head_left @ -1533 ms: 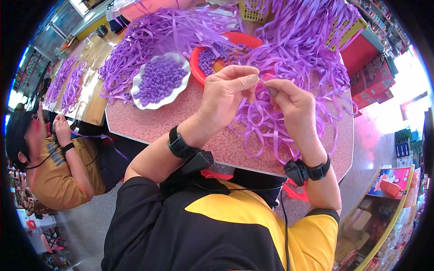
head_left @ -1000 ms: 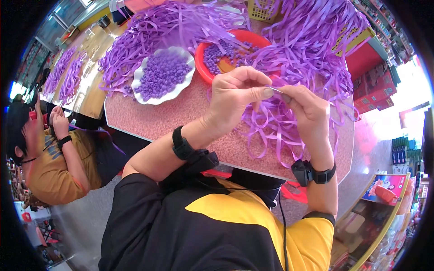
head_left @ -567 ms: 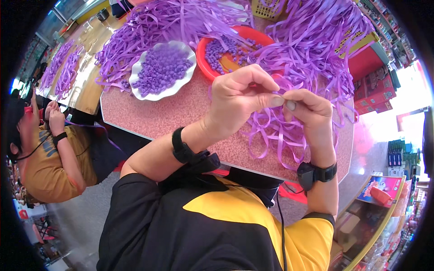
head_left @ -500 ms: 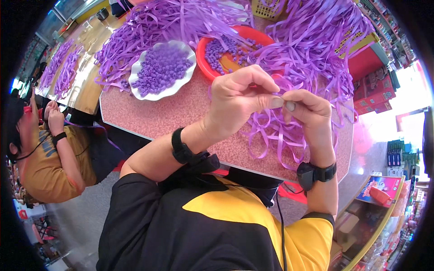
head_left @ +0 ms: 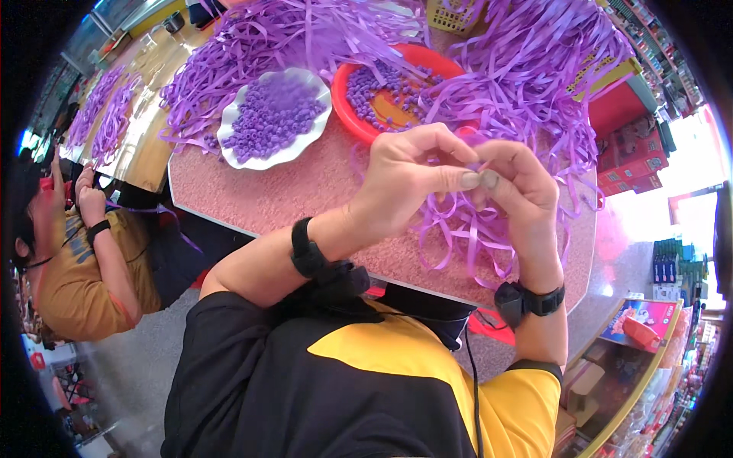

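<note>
The left hand (head_left: pixel 405 179) and the right hand (head_left: pixel 527 183) are held tip to tip over the counter (head_left: pixel 313 183), nearer its right edge than its left. In each grip, thumb and forefinger are curled toward each other; whether they are pressed fully together, and what is pinched, cannot be told, as the tips are overlapped. Each of the 2 wrists is circled by a black wristband (head_left: pixel 305 252).

Under the hands, loose loops of purple ribbon (head_left: pixel 475 238) are spread toward the near right part of the counter, and a thick ribbon heap (head_left: pixel 527 84) is strewn along the right edge to the far edge, where a yellow basket (head_left: pixel 456 17) is placed. Behind the left hand, a red basin (head_left: pixel 341 107) is set, with purple beads (head_left: pixel 363 85) scattered inside. Near the left edge, a white dish (head_left: pixel 263 162) with a wavy rim is filled with more beads (head_left: pixel 267 130).

Past the left edge, 2 ribbon bundles (head_left: pixel 116 126) are laid on a wooden counter (head_left: pixel 153 153); beside it, another person (head_left: pixel 95 282) in a brown top is seen with hands raised.
</note>
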### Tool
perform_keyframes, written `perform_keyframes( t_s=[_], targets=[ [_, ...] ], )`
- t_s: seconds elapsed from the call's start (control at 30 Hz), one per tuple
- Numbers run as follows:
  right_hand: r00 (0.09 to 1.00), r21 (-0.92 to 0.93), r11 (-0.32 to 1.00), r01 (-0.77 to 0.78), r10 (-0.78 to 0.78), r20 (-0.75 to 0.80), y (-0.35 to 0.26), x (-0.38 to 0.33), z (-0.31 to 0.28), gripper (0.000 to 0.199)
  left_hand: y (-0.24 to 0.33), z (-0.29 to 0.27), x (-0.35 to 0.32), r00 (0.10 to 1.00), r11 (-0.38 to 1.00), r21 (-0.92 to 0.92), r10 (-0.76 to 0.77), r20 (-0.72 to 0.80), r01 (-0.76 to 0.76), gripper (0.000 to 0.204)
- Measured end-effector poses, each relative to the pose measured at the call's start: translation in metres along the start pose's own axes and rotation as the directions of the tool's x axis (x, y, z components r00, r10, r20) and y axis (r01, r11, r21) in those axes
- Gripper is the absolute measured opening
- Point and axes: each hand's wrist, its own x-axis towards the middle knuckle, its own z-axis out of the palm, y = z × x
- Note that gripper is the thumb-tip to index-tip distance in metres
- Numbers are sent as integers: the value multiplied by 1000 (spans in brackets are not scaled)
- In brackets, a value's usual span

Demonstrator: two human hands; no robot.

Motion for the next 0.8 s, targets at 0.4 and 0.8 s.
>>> perform_keyframes(
  t_s=[0.4, 0.8],
  targets=[
    [972, -104, 992, -74, 48, -231, -19, -1, -28, 22, 27, -79, 66, 997, 314, 949, 75, 1, -25, 18],
    [970, -55, 995, 77, -88, -228, -22, -10, -33, 21, -18, -91, 95, 993, 151, 988, 112, 29, -46, 21]
  ],
)
